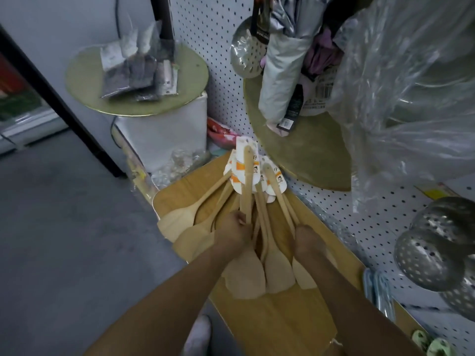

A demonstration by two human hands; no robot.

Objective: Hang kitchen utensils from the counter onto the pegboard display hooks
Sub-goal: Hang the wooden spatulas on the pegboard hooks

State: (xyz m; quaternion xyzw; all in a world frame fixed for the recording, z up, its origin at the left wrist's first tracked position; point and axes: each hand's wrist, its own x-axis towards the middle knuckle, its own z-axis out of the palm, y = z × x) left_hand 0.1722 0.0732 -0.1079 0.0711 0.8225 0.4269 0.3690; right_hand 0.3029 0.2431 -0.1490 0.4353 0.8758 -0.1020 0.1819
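Left of the wooden counter (270,317) the grey floor (64,240) lies open. Toward the pegboard (359,227), a gold round board (308,150) leans close behind the spatula handles (257,201), with crinkled plastic wrap (398,98) above and steel skimmers (434,253) crowding the right.

A shop aisle — white pegboard (347,214) hung with steel skimmers (434,260), carded wooden spatulas (246,176).
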